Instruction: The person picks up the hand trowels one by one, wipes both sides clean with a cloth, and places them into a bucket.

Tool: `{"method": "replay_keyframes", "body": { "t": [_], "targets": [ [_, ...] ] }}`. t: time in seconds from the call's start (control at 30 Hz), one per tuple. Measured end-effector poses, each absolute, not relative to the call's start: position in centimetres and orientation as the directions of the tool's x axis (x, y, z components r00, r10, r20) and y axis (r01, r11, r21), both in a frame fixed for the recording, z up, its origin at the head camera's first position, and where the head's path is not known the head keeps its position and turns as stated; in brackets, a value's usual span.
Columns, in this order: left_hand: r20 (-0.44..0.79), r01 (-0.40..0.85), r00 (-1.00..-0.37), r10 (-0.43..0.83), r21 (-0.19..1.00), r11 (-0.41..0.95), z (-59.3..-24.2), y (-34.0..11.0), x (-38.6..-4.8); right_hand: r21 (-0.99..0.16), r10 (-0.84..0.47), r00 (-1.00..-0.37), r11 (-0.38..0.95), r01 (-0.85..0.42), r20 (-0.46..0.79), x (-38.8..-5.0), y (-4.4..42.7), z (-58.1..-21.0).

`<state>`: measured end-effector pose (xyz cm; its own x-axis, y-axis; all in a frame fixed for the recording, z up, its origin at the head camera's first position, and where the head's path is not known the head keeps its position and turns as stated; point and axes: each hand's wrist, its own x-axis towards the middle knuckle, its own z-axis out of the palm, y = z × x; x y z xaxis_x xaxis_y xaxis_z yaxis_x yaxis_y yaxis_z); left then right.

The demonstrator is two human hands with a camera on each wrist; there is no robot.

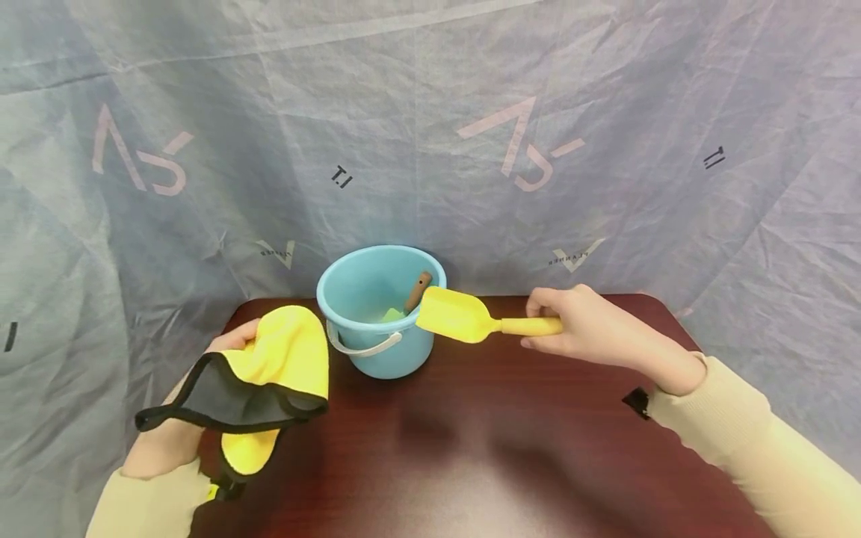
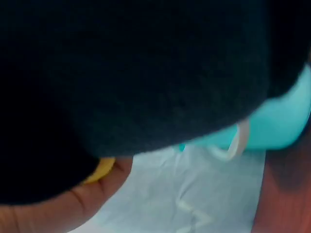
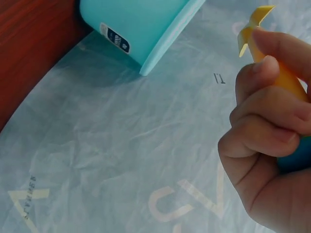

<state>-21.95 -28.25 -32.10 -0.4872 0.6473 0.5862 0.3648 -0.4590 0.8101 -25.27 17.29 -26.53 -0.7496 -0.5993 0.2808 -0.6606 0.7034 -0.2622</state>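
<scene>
My left hand [image 1: 232, 338] holds a yellow-and-dark-grey cloth [image 1: 292, 351] with black edging, bunched over the fingers, left of the bucket. In the left wrist view the cloth's dark side [image 2: 170, 73] covers most of the hand. My right hand [image 1: 572, 321] grips a small yellow shovel [image 1: 457, 315] by its handle, the blade pointing left in front of the bucket's right rim. The right wrist view shows curled fingers [image 3: 262, 116] round the handle, whose end is blue. The light blue bucket [image 1: 393, 359] stands upright, its white handle [image 1: 366, 350] hanging down in front.
Inside the bucket a brown handle [image 1: 418, 291] leans on the right wall, beside a light green piece [image 1: 392, 315]. The dark red tabletop [image 1: 484, 418] has rounded far corners. Grey printed sheeting [image 1: 417, 149] hangs behind and at both sides.
</scene>
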Motion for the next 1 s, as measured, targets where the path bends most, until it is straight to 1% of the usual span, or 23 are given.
{"method": "replay_keyframes", "body": {
  "t": [0.03, 0.07, 0.1, 0.13, 0.2, 0.27, 0.33, 0.4, 0.5, 0.77, 0.87, 1.0],
  "targets": [
    [0.605, 0.434, -0.501, 0.619, 0.794, -0.425, -32.1, -28.5, -22.1, -0.264, -0.595, -0.75, 0.704, -0.659, 0.288, -25.6, 16.9, -26.4],
    [0.622, 0.525, -0.534, 0.572, 0.775, -0.352, -32.2, -28.8, -22.2, -0.265, -0.591, -0.75, 0.703, -0.66, 0.297, -26.0, 16.6, -26.2],
    [0.631, 0.603, -0.59, 0.503, 0.759, -0.245, -32.3, -29.2, -22.2, -0.268, -0.586, -0.752, 0.704, -0.657, 0.303, -26.3, 16.2, -26.0],
    [0.639, 0.66, -0.631, 0.441, 0.74, -0.127, -32.5, -29.4, -22.3, -0.271, -0.579, -0.754, 0.706, -0.654, 0.311, -26.7, 15.8, -25.9],
    [0.634, 0.692, -0.703, 0.322, 0.714, 0.106, -32.8, -29.9, -22.5, -0.282, -0.565, -0.758, 0.707, -0.648, 0.324, -27.4, 14.9, -25.6],
    [0.598, 0.635, -0.77, 0.222, 0.687, 0.354, -33.1, -30.3, -22.9, -0.296, -0.551, -0.764, 0.708, -0.641, 0.336, -28.1, 14.0, -25.3],
    [0.555, 0.518, -0.821, 0.133, 0.627, 0.582, -33.4, -30.6, -23.4, -0.306, -0.543, -0.764, 0.704, -0.64, 0.35, -28.9, 13.1, -25.1],
    [0.508, 0.41, -0.857, 0.089, 0.566, 0.715, -33.8, -31.0, -24.1, -0.31, -0.54, -0.759, 0.698, -0.645, 0.364, -29.6, 12.2, -25.0],
    [0.462, 0.29, -0.886, 0.044, 0.478, 0.829, -34.6, -31.5, -25.3, -0.308, -0.545, -0.748, 0.688, -0.657, 0.378, -30.7, 10.9, -24.8],
    [0.452, 0.146, -0.891, -0.03, 0.349, 0.926, -37.6, -31.6, -27.8, -0.341, -0.566, -0.747, 0.666, -0.664, 0.35, -33.1, 7.4, -25.2],
    [0.443, 0.111, -0.896, -0.041, 0.311, 0.944, -38.5, -31.5, -28.5, -0.346, -0.562, -0.762, 0.679, -0.647, 0.32, -33.9, 6.1, -25.3],
    [0.428, 0.081, -0.903, -0.043, 0.268, 0.96, -39.6, -31.4, -29.5, -0.346, -0.538, -0.805, 0.727, -0.593, 0.25, -35.1, 4.4, -25.7]
  ]
}}
